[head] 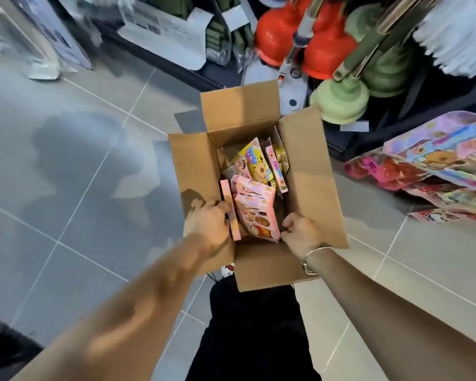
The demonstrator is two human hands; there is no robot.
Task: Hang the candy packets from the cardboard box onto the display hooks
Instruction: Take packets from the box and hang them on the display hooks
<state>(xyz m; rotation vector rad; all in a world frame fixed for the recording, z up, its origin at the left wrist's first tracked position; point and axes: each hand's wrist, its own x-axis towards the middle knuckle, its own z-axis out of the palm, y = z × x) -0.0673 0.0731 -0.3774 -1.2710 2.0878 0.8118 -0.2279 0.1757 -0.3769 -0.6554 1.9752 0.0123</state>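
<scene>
Hands inside cardboard box (309, 171).
Left hand (207, 221) grips narrow pink packet (232, 215); right hand (302, 232) curls at corner of wider pink packet (259, 213), hold unclear.

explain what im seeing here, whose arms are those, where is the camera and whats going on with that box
No machine here: these are a person's two bare arms, filmed by one wide-angle camera worn on their head, looking down. An open cardboard box stands on the grey tiled floor. The left hand and the right hand reach in and grip the pink packets from either side; a yellow packet lies behind them in the box. More colourful packets show at the right, and red and green plungers are beyond the box.
</scene>
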